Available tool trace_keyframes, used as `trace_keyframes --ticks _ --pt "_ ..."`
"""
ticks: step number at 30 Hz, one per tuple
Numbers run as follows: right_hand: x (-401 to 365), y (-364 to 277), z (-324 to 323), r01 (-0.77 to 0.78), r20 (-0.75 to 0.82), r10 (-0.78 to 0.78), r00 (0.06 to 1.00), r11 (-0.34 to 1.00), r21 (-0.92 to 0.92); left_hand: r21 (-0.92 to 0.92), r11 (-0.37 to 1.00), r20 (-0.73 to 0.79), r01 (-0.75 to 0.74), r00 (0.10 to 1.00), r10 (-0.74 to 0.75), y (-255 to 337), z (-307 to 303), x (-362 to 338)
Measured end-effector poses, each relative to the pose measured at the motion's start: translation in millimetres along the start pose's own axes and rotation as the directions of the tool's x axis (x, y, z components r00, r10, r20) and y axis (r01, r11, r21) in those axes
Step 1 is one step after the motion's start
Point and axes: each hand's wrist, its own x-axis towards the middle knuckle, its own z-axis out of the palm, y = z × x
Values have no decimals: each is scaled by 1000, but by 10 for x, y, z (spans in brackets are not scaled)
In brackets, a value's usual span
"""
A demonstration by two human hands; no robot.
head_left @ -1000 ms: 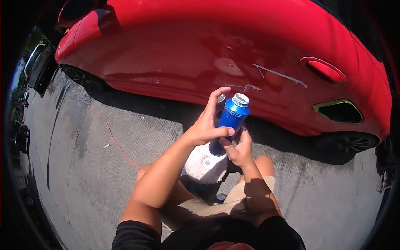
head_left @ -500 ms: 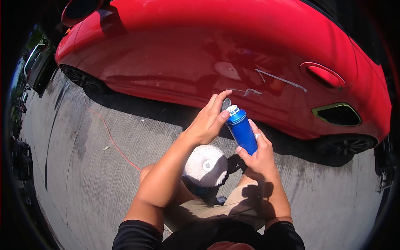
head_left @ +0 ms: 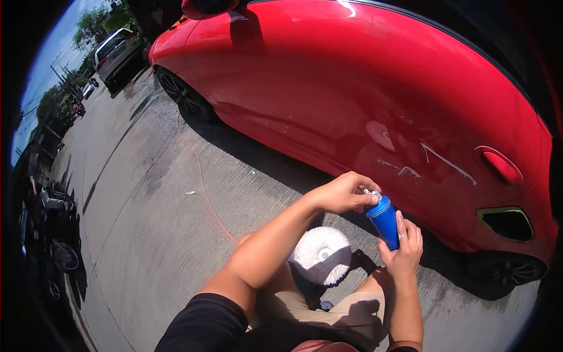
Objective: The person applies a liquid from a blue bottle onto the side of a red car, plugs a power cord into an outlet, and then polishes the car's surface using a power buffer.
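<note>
My right hand [head_left: 404, 246] is wrapped round the lower part of a blue bottle [head_left: 384, 218], which tilts up toward the left. The fingers of my left hand [head_left: 346, 193] are closed over the bottle's pale cap [head_left: 372, 192], partly hiding it. A little white matter shows on a right finger. Below the bottle, between my legs, is a round white wool buffing pad [head_left: 314, 246] with a hub at its centre; what it is mounted on is mostly hidden. Ahead, white streaks [head_left: 448, 164] mark the side of the red car [head_left: 305, 82].
A thin orange cord [head_left: 202, 176] runs over the grooved concrete [head_left: 141, 246] toward the front wheel [head_left: 182, 94]. The rear wheel [head_left: 507, 268] is at right, below a side vent [head_left: 505, 223] edged in yellow-green. A parked vehicle [head_left: 120, 56] and motorcycles [head_left: 58, 234] are at left.
My left hand has gone from spread fingers beside the flipped-up lid to fingers closed on the cap. The view has swung left, so the car and bottle appear farther right.
</note>
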Motion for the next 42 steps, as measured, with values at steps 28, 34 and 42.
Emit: trace_keyframes --ticks 28,34,42 --pt "-127 -42 306 -645 647 7 762 86 759 -504 844 -100 -182 983 152 70 420 91" --pt "-349 313 214 -501 440 239 866 421 756 -412 879 -61 -241 970 237 -132 699 191" --pt "-1737 2134 278 -719 -307 858 412 513 468 -100 995 -97 23 995 -32 -360 561 251"
